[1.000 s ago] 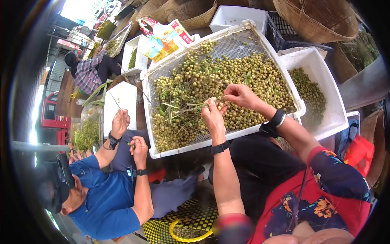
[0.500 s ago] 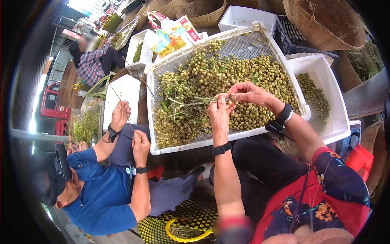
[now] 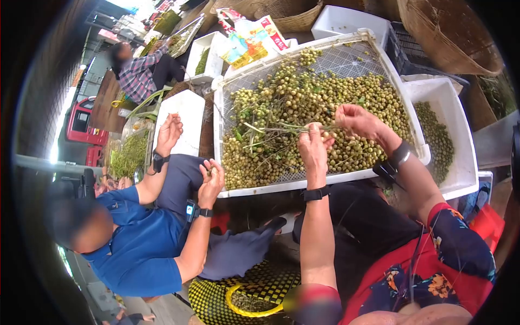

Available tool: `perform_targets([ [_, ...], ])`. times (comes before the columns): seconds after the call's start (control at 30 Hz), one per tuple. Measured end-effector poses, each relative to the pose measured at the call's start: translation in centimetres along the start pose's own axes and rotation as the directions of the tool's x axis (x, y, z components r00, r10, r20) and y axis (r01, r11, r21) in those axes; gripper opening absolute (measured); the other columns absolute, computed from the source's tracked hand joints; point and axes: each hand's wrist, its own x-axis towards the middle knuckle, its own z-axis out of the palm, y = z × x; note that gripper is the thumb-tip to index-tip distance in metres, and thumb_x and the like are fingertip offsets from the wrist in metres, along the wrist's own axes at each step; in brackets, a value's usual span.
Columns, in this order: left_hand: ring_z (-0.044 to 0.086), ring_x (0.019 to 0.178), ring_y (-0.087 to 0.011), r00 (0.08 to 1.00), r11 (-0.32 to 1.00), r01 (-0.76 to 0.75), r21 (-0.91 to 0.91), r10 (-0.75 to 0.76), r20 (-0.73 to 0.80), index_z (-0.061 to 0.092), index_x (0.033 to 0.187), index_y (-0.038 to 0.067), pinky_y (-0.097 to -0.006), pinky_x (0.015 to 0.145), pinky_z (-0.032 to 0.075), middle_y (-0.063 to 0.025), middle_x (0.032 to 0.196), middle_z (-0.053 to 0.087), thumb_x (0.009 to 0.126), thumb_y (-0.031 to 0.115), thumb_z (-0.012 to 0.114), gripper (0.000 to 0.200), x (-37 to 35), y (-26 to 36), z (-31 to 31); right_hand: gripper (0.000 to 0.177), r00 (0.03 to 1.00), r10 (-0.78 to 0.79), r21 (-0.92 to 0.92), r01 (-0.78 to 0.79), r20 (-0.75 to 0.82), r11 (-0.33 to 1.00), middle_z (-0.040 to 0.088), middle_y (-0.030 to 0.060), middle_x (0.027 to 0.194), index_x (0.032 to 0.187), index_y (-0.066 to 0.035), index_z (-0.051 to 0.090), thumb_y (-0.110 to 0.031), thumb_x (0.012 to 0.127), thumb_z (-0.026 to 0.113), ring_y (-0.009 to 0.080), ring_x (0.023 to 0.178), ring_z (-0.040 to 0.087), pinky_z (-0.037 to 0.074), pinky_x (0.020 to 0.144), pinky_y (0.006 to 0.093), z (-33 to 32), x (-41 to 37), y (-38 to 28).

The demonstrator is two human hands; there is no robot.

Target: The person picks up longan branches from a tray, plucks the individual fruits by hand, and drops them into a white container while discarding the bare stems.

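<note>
My left hand (image 3: 314, 150) is closed around a thin bundle of twigs (image 3: 276, 129), whose long ends point left over the fruit. Just to its right, my right hand (image 3: 358, 122) has its fingers pinched together near the cut ends. Whether a small fruit is between those fingertips is hidden. Both hands are above a white mesh-bottomed tray (image 3: 303, 188) heaped with small round yellow-green fruits (image 3: 374, 92). More stems and a few green leaves lie among the fruits on the left side.
A white box (image 3: 460, 124) with more fruits stands right of the tray. To the left, a co-worker in a blue shirt (image 3: 143, 246) sits with both hands raised beside a white foam lid (image 3: 181, 122). A yellow-black woven basket (image 3: 238, 311) stands below; wicker baskets (image 3: 449, 38) stand behind.
My right hand has moved right, away from my left hand, which keeps the twigs. The whole view has shifted slightly. The co-worker's nearer hand has lifted and turned, with something small in it.
</note>
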Motion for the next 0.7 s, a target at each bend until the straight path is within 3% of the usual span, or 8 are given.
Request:
perform_targets([
  [0.13, 0.068, 0.065, -0.0244, 0.990, 0.997, -0.074, 0.020, 0.076, -0.116, 0.054, 0.103, -0.002, -0.0318, 0.055, 0.056, -0.0093, 0.083, 0.056, 0.101, 0.024, 0.048, 0.027, 0.7, 0.3, -0.7, 0.011, 0.968, -0.019, 0.092, 0.044, -0.252, 0.995, 0.055, -0.0006, 0.077, 0.095, -0.006, 0.057, -0.015, 0.091, 0.063, 0.0063, 0.061, 0.054, 0.046, 0.051, 0.0200, -3.5, 1.9, 2.5],
  [0.17, 0.068, 0.067, -0.0245, 0.992, 0.998, -0.059, 0.010, 0.060, -0.111, 0.054, 0.105, -0.001, -0.0327, 0.056, 0.057, -0.0093, 0.084, 0.056, 0.101, 0.024, 0.048, 0.026, 0.8, 0.1, -1.0, 0.014, 0.966, -0.093, -0.076, 0.077, -0.243, 0.994, 0.057, 0.0009, 0.080, 0.100, -0.004, 0.059, -0.013, 0.090, 0.063, 0.0093, 0.066, 0.057, 0.052, 0.057, 0.0253, -3.8, 1.5, 2.5],
  [0.2, 0.068, 0.069, -0.0247, 0.993, 0.999, -0.041, 0.002, 0.041, -0.109, 0.053, 0.107, -0.001, -0.0336, 0.057, 0.057, -0.0094, 0.085, 0.056, 0.101, 0.024, 0.049, 0.026, 0.7, 0.0, -1.3, 0.018, 0.938, -0.296, -0.539, 0.157, -0.181, 0.827, 0.059, 0.0018, 0.083, 0.104, -0.002, 0.060, -0.013, 0.089, 0.064, 0.0107, 0.070, 0.058, 0.052, 0.065, 0.0277, -3.9, 1.0, 2.3],
  [0.27, 0.068, 0.071, -0.0251, 0.995, 1.000, -0.025, -0.005, 0.024, -0.099, 0.053, 0.107, -0.001, -0.0342, 0.059, 0.057, -0.0093, 0.086, 0.056, 0.101, 0.024, 0.049, 0.027, 0.7, -0.2, -1.5, 0.020, 0.753, -0.658, -0.878, 0.316, 0.001, 0.360, 0.061, 0.0021, 0.086, 0.105, -0.001, 0.061, -0.014, 0.089, 0.064, 0.0099, 0.075, 0.056, 0.049, 0.070, 0.0262, -3.8, 0.7, 2.3],
  [0.33, 0.068, 0.075, -0.0260, 0.997, 0.999, 0.005, -0.037, -0.008, -0.073, 0.053, 0.108, -0.002, -0.0352, 0.063, 0.058, -0.0091, 0.088, 0.056, 0.101, 0.026, 0.050, 0.029, 0.9, -0.3, -1.4, 0.019, 0.956, -0.267, -0.619, 0.135, -0.125, 0.774, 0.060, -0.0009, 0.093, 0.109, -0.004, 0.061, -0.015, 0.093, 0.060, 0.0057, 0.079, 0.053, 0.045, 0.070, 0.0227, -2.5, -0.7, 0.2],
  [0.4, 0.068, 0.074, -0.0261, 0.998, 0.998, 0.016, -0.055, -0.019, -0.057, 0.053, 0.108, -0.002, -0.0353, 0.064, 0.059, -0.0096, 0.088, 0.057, 0.101, 0.027, 0.050, 0.031, 0.8, -0.1, -1.5, 0.025, 0.971, -0.236, -0.376, 0.234, 0.040, 0.897, 0.060, -0.0029, 0.097, 0.111, -0.004, 0.061, -0.024, 0.096, 0.061, 0.0050, 0.085, 0.052, 0.044, 0.073, 0.0225, -2.0, -0.9, -0.1],
  [0.6, 0.065, 0.073, -0.0208, 0.987, 0.995, 0.100, 0.005, -0.100, 0.128, 0.058, 0.108, 0.003, -0.0349, 0.067, 0.059, -0.0079, 0.085, 0.058, 0.100, 0.028, 0.052, 0.028, 0.7, -0.3, -1.7, 0.036, 0.924, -0.001, -0.382, 0.159, 0.383, 0.910, 0.061, -0.0021, 0.087, 0.119, -0.005, 0.061, -0.030, 0.093, 0.065, 0.0066, 0.077, 0.054, 0.046, 0.067, 0.0244, -1.3, 0.1, -0.5],
  [0.7, 0.066, 0.073, -0.0214, 0.991, 0.994, 0.050, 0.095, -0.062, 0.120, 0.057, 0.108, 0.003, -0.0340, 0.065, 0.059, -0.0077, 0.085, 0.058, 0.100, 0.029, 0.051, 0.028, 0.6, -0.3, -1.5, 0.029, 0.957, 0.002, -0.355, 0.106, 0.290, 0.929, 0.060, -0.0022, 0.078, 0.112, -0.005, 0.062, -0.026, 0.092, 0.065, 0.0060, 0.063, 0.054, 0.046, 0.057, 0.0227, -0.5, -0.7, -0.7],
])
